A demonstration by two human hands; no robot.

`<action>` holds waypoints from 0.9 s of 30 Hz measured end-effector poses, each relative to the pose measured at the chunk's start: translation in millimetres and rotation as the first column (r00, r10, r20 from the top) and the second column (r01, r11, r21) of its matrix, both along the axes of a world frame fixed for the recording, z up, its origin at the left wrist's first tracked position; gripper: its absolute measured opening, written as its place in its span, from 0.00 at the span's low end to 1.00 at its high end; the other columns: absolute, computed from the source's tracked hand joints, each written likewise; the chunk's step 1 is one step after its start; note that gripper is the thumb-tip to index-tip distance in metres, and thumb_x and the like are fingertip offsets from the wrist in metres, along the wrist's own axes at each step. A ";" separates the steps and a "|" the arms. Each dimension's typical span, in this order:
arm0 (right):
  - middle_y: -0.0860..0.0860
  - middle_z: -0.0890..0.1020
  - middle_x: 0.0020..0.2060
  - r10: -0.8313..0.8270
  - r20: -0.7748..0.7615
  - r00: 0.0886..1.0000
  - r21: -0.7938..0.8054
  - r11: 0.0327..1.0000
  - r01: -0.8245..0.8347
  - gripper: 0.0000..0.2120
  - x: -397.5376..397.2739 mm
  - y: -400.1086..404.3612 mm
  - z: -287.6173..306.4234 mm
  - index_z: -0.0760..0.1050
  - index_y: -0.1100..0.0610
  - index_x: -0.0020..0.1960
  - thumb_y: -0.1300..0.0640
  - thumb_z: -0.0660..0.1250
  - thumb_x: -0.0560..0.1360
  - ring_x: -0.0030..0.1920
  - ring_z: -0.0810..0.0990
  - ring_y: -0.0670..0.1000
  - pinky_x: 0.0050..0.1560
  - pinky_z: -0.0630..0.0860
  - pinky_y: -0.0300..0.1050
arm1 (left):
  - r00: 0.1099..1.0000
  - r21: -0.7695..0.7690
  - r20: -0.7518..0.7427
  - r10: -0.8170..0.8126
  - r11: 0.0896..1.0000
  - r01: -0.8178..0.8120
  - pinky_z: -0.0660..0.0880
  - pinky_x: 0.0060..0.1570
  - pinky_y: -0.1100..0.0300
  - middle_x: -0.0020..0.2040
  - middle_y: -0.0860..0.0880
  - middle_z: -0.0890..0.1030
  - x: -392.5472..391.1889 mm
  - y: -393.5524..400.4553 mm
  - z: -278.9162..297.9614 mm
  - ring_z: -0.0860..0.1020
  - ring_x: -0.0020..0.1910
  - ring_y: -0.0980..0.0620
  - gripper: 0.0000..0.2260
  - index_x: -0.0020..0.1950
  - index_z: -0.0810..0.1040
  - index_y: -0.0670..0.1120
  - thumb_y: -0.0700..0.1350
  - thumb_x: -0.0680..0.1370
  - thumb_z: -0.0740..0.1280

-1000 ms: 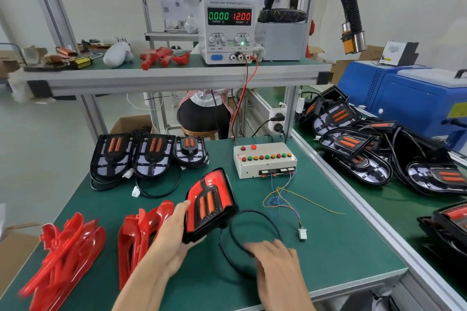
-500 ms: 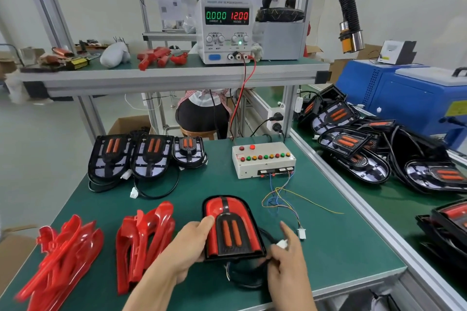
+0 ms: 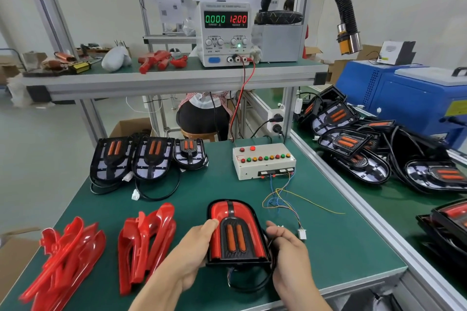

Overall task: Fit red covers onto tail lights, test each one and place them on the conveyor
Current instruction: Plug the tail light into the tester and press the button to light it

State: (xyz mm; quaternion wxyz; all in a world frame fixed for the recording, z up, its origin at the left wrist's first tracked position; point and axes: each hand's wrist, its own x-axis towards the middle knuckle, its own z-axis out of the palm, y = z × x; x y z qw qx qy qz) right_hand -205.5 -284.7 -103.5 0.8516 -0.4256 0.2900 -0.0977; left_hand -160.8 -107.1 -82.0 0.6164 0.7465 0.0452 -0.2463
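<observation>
Two hands on one covered tail light (image 3: 236, 232), which lies face-up at the near middle of the green worktop (image 3: 328, 247). Left hand (image 3: 194, 252) grips its left edge, thumb laid over the red cover, fingers tucked underneath. Right hand (image 3: 290, 252) sits against the right edge with fingers curled; I cannot tell whether that grip pinches the housing, the cable, or nothing.

Change against a second ago: the light was then tilted up in the left hand alone, with the right hand flat on the black cable loop. It now lies level, square to me, rounded end pointing away. Half a second ago it was nearly in this pose already; the right hand has since closed in against the side.

Hard to read: the light's cable (image 3: 249, 283) shows only as an arc below the housing, the rest hidden under it and the hands. I cannot see its plug. The white connector (image 3: 302, 234) on the coloured wires from the test box (image 3: 264, 160) lies just beside the right hand, apart from it.

Power supply (image 3: 225, 33) reads 0.000 and 12.00.

Loose red covers (image 3: 145, 242) are stacked to the left; uncovered tail lights (image 3: 151, 156) stand at the far left.
</observation>
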 end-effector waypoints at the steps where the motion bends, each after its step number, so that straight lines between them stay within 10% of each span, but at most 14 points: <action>1: 0.58 0.82 0.55 -0.008 0.001 1.000 0.055 0.998 0.008 0.15 1.0 0.4 2.8 0.76 0.67 0.44 0.77 0.53 0.78 0.33 0.84 0.51 0.31 0.81 0.42 | 1.000 -0.001 0.004 0.006 1.000 -0.006 0.75 0.61 0.52 0.50 0.44 0.88 -0.6 0.0 0.0 0.85 0.55 0.44 0.24 0.55 0.86 0.44 0.55 0.86 0.53; 10: 0.63 0.83 0.58 0.190 -0.053 0.980 0.148 0.972 -0.181 0.16 6.0 -0.9 18.6 0.77 0.62 0.66 0.58 0.66 0.80 0.54 0.82 0.63 0.64 0.76 0.64 | 0.998 0.025 0.011 -0.068 0.997 0.068 0.67 0.71 0.49 0.52 0.52 0.88 -12.8 3.2 1.0 0.83 0.57 0.53 0.24 0.53 0.87 0.51 0.58 0.85 0.53; 18: 0.58 0.79 0.65 0.328 0.030 0.944 -0.136 0.937 -0.321 0.25 3.1 -5.4 21.2 0.64 0.36 0.75 0.56 0.64 0.83 0.52 0.87 0.59 0.44 0.84 0.56 | 0.982 0.055 0.178 -0.069 0.997 0.060 0.78 0.60 0.51 0.50 0.50 0.88 -17.0 -3.6 3.9 0.86 0.51 0.52 0.20 0.57 0.81 0.44 0.58 0.85 0.58; 22: 0.62 0.86 0.49 0.336 -0.035 0.941 -0.159 0.928 -0.338 0.13 -1.6 -12.6 25.7 0.77 0.61 0.61 0.53 0.63 0.83 0.47 0.87 0.61 0.43 0.83 0.55 | 0.968 0.045 0.241 -0.062 0.998 0.053 0.78 0.62 0.43 0.51 0.43 0.86 -19.0 -6.3 9.3 0.84 0.54 0.42 0.24 0.57 0.79 0.38 0.60 0.83 0.61; 27: 0.59 0.87 0.51 0.411 -0.030 0.911 -0.204 0.890 -0.408 0.13 -11.0 -30.9 33.7 0.80 0.61 0.59 0.55 0.62 0.84 0.51 0.87 0.59 0.50 0.82 0.53 | 0.937 0.074 0.338 -0.090 0.995 0.068 0.80 0.56 0.41 0.46 0.42 0.85 -20.9 -14.6 15.7 0.83 0.44 0.46 0.23 0.51 0.79 0.41 0.61 0.82 0.62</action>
